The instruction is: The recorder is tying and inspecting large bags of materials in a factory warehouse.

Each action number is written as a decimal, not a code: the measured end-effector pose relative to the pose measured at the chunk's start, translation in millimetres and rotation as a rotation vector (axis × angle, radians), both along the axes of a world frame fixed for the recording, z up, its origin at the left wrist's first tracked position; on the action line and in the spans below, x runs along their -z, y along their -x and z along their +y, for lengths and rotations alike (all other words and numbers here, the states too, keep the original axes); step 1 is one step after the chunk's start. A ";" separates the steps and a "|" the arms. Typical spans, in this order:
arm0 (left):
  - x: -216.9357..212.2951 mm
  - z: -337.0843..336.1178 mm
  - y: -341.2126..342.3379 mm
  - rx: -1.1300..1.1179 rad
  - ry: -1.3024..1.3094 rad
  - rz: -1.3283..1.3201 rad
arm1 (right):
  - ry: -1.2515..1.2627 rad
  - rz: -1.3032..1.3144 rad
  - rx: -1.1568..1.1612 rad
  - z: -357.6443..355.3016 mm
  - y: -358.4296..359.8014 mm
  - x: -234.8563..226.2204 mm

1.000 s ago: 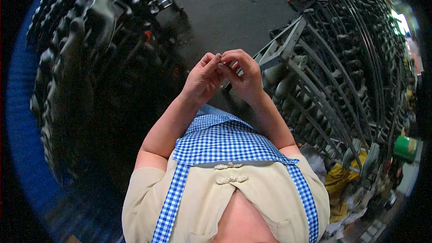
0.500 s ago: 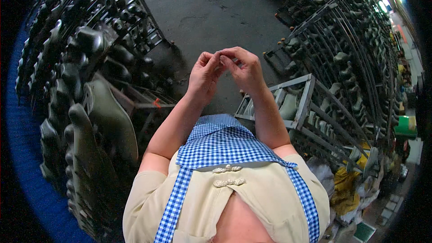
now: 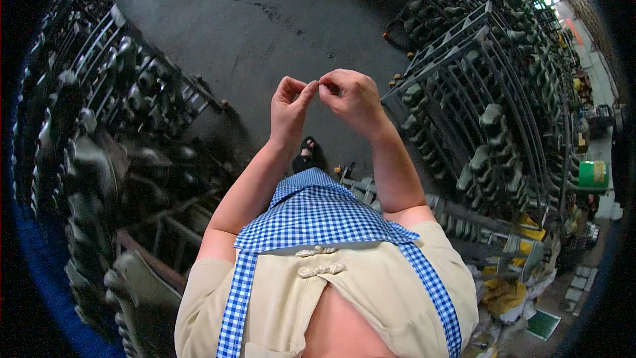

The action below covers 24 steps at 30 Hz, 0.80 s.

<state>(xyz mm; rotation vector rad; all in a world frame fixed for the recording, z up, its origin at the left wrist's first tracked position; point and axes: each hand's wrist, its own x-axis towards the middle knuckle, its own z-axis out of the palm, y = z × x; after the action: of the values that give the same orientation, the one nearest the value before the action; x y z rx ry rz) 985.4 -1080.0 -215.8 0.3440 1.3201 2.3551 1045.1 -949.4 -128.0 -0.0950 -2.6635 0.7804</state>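
My left hand [image 3: 289, 107] and my right hand [image 3: 352, 101] are raised in front of me, over the floor. Thumb and fingers of each are pinched together, and the two sets of fingertips almost meet. Whatever lies between them, if anything, is too small to make out. Below the hands hangs my blue and white checked apron [image 3: 318, 209]. One sandalled foot [image 3: 307, 149] shows just past the apron's edge.
Metal racks full of dark, shoe-shaped pieces stand on the left [image 3: 142, 73] and right [image 3: 490, 93]. Grey floor [image 3: 265, 20] runs between them. At the right are a green container [image 3: 591, 174], a yellow cloth [image 3: 503, 295] and a green tray [image 3: 543, 324].
The racks have shifted toward me in view, and a foot now shows. My hands stay raised; the fingertips have drawn slightly apart.
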 end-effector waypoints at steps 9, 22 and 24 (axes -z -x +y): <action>-20.2 160.2 90.1 0.118 0.034 -0.179 | 0.059 0.144 0.137 151.4 90.5 7.7; -5.3 350.3 271.3 0.709 -0.388 -0.743 | 0.543 0.141 0.249 330.1 228.9 32.2; -1.2 373.0 311.4 0.703 -0.431 -0.698 | 0.644 0.119 0.226 354.1 268.7 33.0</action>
<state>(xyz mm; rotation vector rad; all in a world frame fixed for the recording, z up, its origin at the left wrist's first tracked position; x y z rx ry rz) 673.9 -707.0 -214.6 0.0614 0.2848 1.8458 776.4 -595.4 -161.0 -0.4843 -2.1445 1.4720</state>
